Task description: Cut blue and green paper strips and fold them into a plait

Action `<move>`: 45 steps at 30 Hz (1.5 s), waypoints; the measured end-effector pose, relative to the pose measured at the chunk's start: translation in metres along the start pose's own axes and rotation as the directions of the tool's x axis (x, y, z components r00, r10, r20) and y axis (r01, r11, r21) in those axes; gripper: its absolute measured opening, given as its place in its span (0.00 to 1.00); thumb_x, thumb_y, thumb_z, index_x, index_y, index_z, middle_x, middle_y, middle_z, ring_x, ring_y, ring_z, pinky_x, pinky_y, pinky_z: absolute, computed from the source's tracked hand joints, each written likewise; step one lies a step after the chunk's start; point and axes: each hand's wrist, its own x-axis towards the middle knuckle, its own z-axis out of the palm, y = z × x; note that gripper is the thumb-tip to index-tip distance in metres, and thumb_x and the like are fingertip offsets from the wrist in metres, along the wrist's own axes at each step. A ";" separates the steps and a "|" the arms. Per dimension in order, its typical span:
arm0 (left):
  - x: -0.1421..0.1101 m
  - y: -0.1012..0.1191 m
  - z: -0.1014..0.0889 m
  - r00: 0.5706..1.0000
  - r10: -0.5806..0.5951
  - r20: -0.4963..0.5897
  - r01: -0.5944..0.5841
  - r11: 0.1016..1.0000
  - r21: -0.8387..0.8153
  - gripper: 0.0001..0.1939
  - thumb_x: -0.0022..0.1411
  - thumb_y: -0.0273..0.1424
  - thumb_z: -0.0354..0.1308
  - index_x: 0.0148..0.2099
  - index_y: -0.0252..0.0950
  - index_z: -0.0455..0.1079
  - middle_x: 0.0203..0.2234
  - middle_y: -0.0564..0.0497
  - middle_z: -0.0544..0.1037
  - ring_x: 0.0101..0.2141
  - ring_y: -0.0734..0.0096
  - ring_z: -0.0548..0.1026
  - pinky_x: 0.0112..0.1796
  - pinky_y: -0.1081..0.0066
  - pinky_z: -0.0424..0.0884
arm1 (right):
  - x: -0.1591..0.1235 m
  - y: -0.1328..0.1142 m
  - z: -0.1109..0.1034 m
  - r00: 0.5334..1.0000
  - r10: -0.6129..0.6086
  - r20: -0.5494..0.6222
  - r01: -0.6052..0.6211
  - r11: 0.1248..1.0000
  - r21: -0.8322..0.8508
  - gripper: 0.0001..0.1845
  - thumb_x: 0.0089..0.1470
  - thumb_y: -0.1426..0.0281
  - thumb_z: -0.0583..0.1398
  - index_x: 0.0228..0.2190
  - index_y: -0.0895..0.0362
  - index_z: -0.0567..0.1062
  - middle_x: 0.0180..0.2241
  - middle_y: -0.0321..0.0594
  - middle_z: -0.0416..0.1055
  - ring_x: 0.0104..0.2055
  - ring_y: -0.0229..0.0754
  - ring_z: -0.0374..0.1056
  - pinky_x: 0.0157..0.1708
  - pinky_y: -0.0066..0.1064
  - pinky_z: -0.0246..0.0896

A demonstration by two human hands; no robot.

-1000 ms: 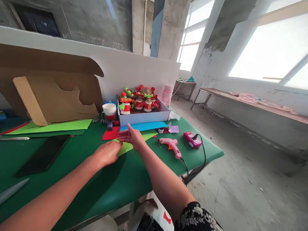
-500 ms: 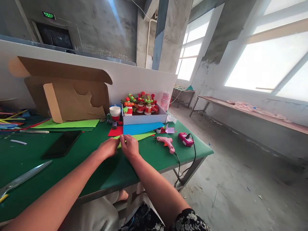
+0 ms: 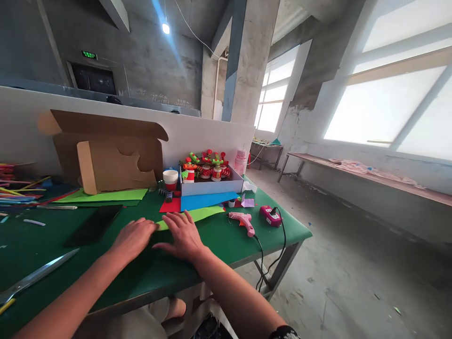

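Note:
A light green paper strip (image 3: 208, 214) lies slanted across the green table. My left hand (image 3: 136, 237) has its fingers closed at the strip's near left end, apparently pinching it. Just right of it, my right hand (image 3: 183, 235) is spread palm down, its fingertips over the strip and the thumb stretched out toward the left hand. Beyond the strip are a blue sheet (image 3: 210, 201) and a red sheet (image 3: 170, 205). To the right lies a pink hot glue gun (image 3: 242, 220), its nozzle close to the strip's far end.
A white box (image 3: 212, 187) of red and green figures stands behind, beside stacked paper cups (image 3: 170, 178). At left are a phone (image 3: 93, 225), scissors (image 3: 38, 275) and an open cardboard box (image 3: 116, 160). A magenta power socket (image 3: 270, 215) sits near the right edge, its cable hanging down.
My hands have moved apart; the left went left and down, and the right opened out flat over the strip. The view has tilted up slightly.

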 end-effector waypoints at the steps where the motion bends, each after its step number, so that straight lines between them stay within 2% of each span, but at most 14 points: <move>1: -0.013 -0.011 0.007 1.000 0.018 -0.020 -0.018 1.000 0.001 0.22 0.61 0.22 0.45 0.45 0.41 0.80 0.48 0.40 0.81 0.53 0.51 0.76 0.46 0.58 0.72 | -0.005 -0.006 0.000 0.997 -0.068 0.022 0.068 0.997 -0.029 0.29 0.61 0.57 0.61 0.59 0.56 0.65 0.59 0.48 0.70 0.63 0.50 0.60 0.65 0.46 0.48; 4: -0.058 -0.048 0.038 0.977 0.159 -0.141 -0.160 0.987 0.005 0.27 0.60 0.23 0.44 0.52 0.49 0.77 0.54 0.48 0.79 0.57 0.52 0.73 0.49 0.56 0.72 | -0.024 -0.022 -0.003 0.985 -0.149 0.086 0.157 0.983 -0.095 0.17 0.64 0.68 0.58 0.53 0.55 0.71 0.53 0.44 0.75 0.58 0.48 0.64 0.68 0.48 0.42; 8: -0.123 -0.085 0.075 0.959 0.147 -0.242 -0.152 0.988 0.000 0.28 0.62 0.25 0.43 0.55 0.53 0.75 0.56 0.55 0.77 0.57 0.56 0.73 0.50 0.59 0.72 | -0.056 -0.032 -0.018 0.969 -0.085 0.233 0.114 0.987 -0.115 0.10 0.62 0.74 0.58 0.44 0.53 0.75 0.43 0.41 0.78 0.42 0.43 0.70 0.64 0.46 0.52; 10: -0.146 -0.085 0.079 0.956 0.087 -0.281 -0.091 0.996 -0.002 0.26 0.64 0.28 0.43 0.58 0.47 0.73 0.57 0.52 0.77 0.58 0.55 0.72 0.52 0.59 0.71 | -0.067 -0.033 -0.030 0.950 -0.050 0.307 0.089 0.989 -0.114 0.10 0.63 0.72 0.59 0.45 0.53 0.75 0.44 0.42 0.77 0.43 0.44 0.70 0.56 0.41 0.61; 12: -0.157 -0.070 0.075 0.946 0.015 -0.324 -0.020 1.000 -0.012 0.27 0.64 0.28 0.43 0.61 0.42 0.70 0.59 0.48 0.75 0.59 0.53 0.71 0.54 0.57 0.70 | -0.074 -0.038 -0.039 0.929 -0.039 0.367 0.088 0.989 -0.116 0.09 0.63 0.72 0.59 0.45 0.54 0.75 0.45 0.43 0.77 0.44 0.46 0.70 0.47 0.36 0.66; 17: -0.139 0.009 0.049 0.955 0.057 -0.292 -0.091 0.990 -0.107 0.31 0.58 0.18 0.43 0.61 0.39 0.70 0.58 0.46 0.75 0.60 0.59 0.71 0.58 0.57 0.69 | -0.074 -0.061 -0.038 0.924 -0.132 0.358 0.158 0.987 -0.043 0.13 0.63 0.73 0.58 0.49 0.54 0.74 0.53 0.45 0.74 0.50 0.47 0.70 0.46 0.36 0.66; 20: -0.124 0.036 0.041 0.974 0.082 -0.212 -0.118 0.980 -0.159 0.28 0.58 0.17 0.46 0.58 0.35 0.72 0.56 0.43 0.77 0.58 0.59 0.73 0.57 0.58 0.71 | -0.072 -0.057 -0.033 0.929 -0.113 0.352 0.115 0.993 0.013 0.21 0.62 0.75 0.58 0.56 0.54 0.72 0.55 0.47 0.74 0.55 0.49 0.69 0.50 0.39 0.66; 22: -0.122 0.031 0.040 0.980 0.075 -0.182 -0.112 0.973 -0.200 0.27 0.58 0.18 0.47 0.56 0.35 0.74 0.56 0.44 0.77 0.58 0.59 0.73 0.58 0.58 0.70 | -0.073 -0.043 -0.036 0.924 -0.065 0.378 0.052 0.998 0.044 0.25 0.58 0.78 0.58 0.56 0.54 0.73 0.55 0.46 0.74 0.57 0.49 0.68 0.53 0.41 0.64; 25: -0.131 -0.006 0.043 0.988 0.002 -0.156 -0.046 0.960 -0.276 0.27 0.57 0.20 0.48 0.56 0.39 0.75 0.56 0.48 0.77 0.58 0.62 0.73 0.60 0.58 0.67 | -0.078 -0.014 -0.048 0.915 0.013 0.404 -0.068 0.990 0.122 0.28 0.53 0.80 0.58 0.54 0.52 0.76 0.56 0.44 0.74 0.58 0.49 0.67 0.57 0.43 0.62; 28: -0.142 -0.051 0.046 0.985 -0.084 -0.151 0.020 0.923 -0.384 0.23 0.61 0.26 0.47 0.51 0.45 0.78 0.53 0.53 0.79 0.57 0.62 0.74 0.60 0.57 0.67 | -0.085 0.008 -0.059 0.941 0.089 0.328 -0.189 0.939 0.287 0.20 0.56 0.77 0.57 0.46 0.51 0.81 0.49 0.43 0.79 0.53 0.47 0.72 0.54 0.41 0.66; 31: -0.150 -0.075 0.048 0.970 -0.112 -0.215 -0.009 0.870 -0.494 0.19 0.67 0.40 0.47 0.43 0.47 0.81 0.48 0.53 0.83 0.53 0.61 0.77 0.56 0.60 0.71 | -0.092 0.020 -0.064 0.947 0.211 0.243 -0.295 0.872 0.391 0.13 0.59 0.69 0.57 0.33 0.52 0.82 0.37 0.43 0.81 0.42 0.45 0.75 0.42 0.35 0.70; 35: -0.154 -0.069 0.048 0.926 -0.209 -0.315 -0.007 0.824 -0.567 0.30 0.65 0.58 0.45 0.41 0.46 0.81 0.42 0.49 0.84 0.48 0.60 0.80 0.51 0.62 0.75 | -0.098 0.028 -0.067 0.915 0.344 0.213 -0.400 0.845 0.355 0.21 0.59 0.59 0.57 0.18 0.53 0.73 0.22 0.37 0.71 0.27 0.40 0.68 0.28 0.29 0.63; 40: -0.151 -0.057 0.047 0.914 -0.315 -0.257 0.096 0.782 -0.616 0.37 0.59 0.65 0.44 0.35 0.43 0.81 0.39 0.48 0.84 0.40 0.61 0.81 0.44 0.67 0.77 | -0.101 0.029 -0.067 0.896 0.427 0.125 -0.444 0.852 0.276 0.27 0.59 0.52 0.56 0.15 0.53 0.64 0.16 0.33 0.61 0.23 0.39 0.61 0.23 0.29 0.55; 45: -0.147 -0.063 0.046 0.936 -0.266 -0.229 0.088 0.810 -0.580 0.36 0.59 0.66 0.43 0.26 0.43 0.77 0.36 0.47 0.83 0.40 0.61 0.79 0.45 0.66 0.76 | -0.106 0.028 -0.070 0.928 0.338 0.156 -0.370 0.884 0.287 0.24 0.60 0.55 0.57 0.16 0.52 0.71 0.21 0.37 0.71 0.28 0.42 0.67 0.31 0.32 0.63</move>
